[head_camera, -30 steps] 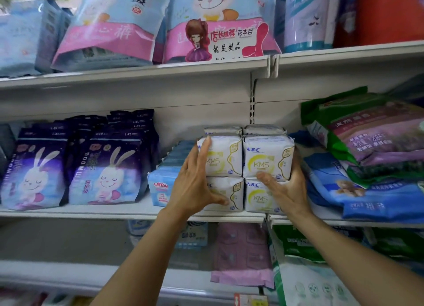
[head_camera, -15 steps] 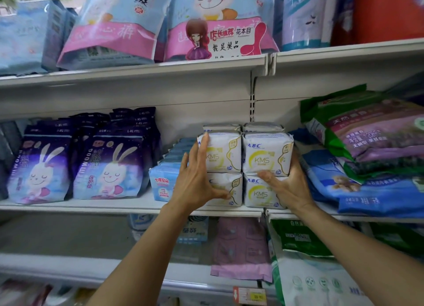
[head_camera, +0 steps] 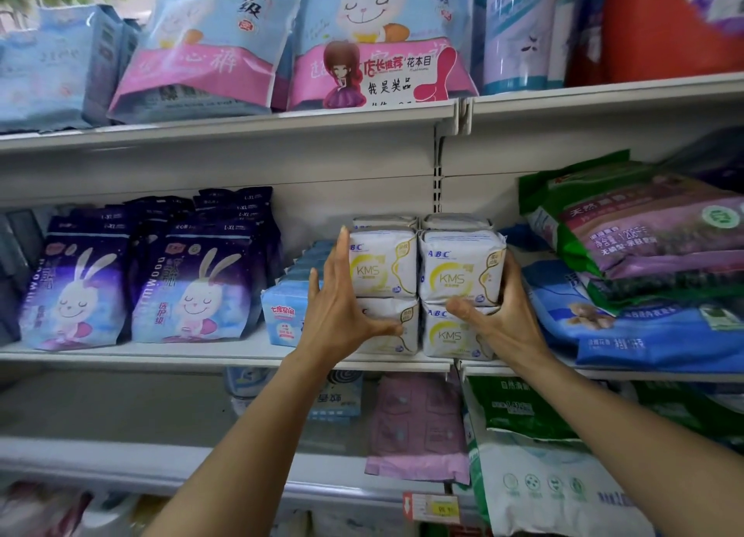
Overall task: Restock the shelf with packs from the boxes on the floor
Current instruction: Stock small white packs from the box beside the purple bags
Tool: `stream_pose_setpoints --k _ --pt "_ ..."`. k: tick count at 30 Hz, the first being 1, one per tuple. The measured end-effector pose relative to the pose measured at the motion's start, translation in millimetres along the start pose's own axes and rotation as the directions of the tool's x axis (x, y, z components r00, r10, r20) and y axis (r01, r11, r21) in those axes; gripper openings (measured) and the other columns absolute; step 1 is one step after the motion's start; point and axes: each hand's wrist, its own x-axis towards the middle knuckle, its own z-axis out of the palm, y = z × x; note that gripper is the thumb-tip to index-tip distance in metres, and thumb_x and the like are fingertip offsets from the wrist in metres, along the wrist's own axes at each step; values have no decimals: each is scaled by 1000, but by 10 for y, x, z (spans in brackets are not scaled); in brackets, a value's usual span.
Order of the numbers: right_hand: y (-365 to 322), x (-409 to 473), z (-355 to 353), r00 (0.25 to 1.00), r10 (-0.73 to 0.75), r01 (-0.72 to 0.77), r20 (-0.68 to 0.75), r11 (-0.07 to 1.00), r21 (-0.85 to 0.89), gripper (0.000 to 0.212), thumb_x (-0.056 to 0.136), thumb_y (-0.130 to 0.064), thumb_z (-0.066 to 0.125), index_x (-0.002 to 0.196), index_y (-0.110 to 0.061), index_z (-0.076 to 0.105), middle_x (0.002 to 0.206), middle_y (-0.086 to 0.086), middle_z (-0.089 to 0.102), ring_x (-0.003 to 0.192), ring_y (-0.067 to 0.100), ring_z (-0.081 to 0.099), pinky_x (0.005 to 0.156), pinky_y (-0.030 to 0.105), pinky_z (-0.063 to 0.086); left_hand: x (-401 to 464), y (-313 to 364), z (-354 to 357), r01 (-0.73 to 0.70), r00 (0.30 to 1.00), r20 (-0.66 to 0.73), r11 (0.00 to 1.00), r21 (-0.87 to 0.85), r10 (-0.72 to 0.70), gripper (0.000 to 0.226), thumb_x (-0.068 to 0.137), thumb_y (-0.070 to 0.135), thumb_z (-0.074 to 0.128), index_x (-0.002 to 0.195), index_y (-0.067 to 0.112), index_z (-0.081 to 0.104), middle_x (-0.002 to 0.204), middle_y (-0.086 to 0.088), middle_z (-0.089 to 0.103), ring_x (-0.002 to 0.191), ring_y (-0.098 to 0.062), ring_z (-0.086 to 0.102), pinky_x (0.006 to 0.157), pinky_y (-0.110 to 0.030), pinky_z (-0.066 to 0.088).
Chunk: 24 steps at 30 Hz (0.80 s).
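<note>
Several white ABC KMS packs (head_camera: 459, 275) stand as a two-high block on the middle shelf (head_camera: 225, 355). My left hand (head_camera: 342, 307) lies flat against the block's left side with fingers straight up, and its thumb rests across the front of the lower left pack (head_camera: 402, 315). My right hand (head_camera: 499, 319) presses the block's right side. Its thumb lies on the front at the seam between the upper and lower right packs, and its fingers are mostly hidden behind them. No boxes on the floor are visible.
Light blue packs (head_camera: 282, 315) sit just left of the block, with dark purple rabbit packs (head_camera: 193, 287) further left. Blue (head_camera: 644, 335) and green-purple bags (head_camera: 644, 230) are stacked at right. The upper shelf (head_camera: 241, 122) holds large pink-and-blue bags. Lower shelves hold pink and green packs.
My left hand's fingers have slid from the upper pack's front to its left edge. My right thumb has shifted up to the seam. The block stays in place.
</note>
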Motion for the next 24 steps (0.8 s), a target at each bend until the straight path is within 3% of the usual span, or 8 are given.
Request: stream_pose_setpoints --k 4,7,11,15,20,24 --pt "26 -54 -73 999 34 -33 3 997 -73 122 52 -65 80 151 -36 15 150 -7 40 132 11 45 107 47 43 -67 30 -25 -17 999 -36 1000 2 17 147 50 51 92 147 36 -18 164 4 10 146 -14 17 119 -56 17" --pt "18 -83 -119 999 27 -31 -30 989 -148 107 62 -78 66 149 -44 14 154 -5 31 140 16 34 111 50 36 -93 70 -32 -19 998 -65 1000 1 19 142 54 52 90 149 33 -13 163 3 12 146 -15 18 119 -54 19" --pt "-85 -149 -174 994 -67 41 -92 964 -264 91 76 -74 43 152 -30 17 155 -2 23 141 10 21 111 32 22 -163 186 -15 9 990 -137 999 -42 -15 132 62 53 86 156 23 -2 162 3 16 145 -16 20 121 -49 21" --pt "-151 -238 -233 982 -141 99 -125 950 -296 81 83 -67 38 150 -24 22 151 -1 26 135 3 22 107 27 22 -344 176 8 65 972 -220 993 -99 -85 116 72 51 80 157 23 6 162 6 17 147 -13 20 118 -30 19" --pt "-176 -258 -255 945 -263 184 -192 918 -353 67 91 -53 38 145 -14 32 144 5 35 129 5 29 106 27 26 -596 -18 -61 174 920 -321 967 -184 -226 100 77 22 79 155 16 16 158 -1 24 145 -17 24 119 -36 25" --pt "-183 -335 -182 936 -277 188 -217 915 -356 60 92 -46 41 138 -9 38 136 9 39 127 20 36 105 33 31 -739 -197 -174 258 906 -300 952 -167 -298 103 74 8 79 155 13 16 157 -5 24 144 -21 23 115 -27 19"
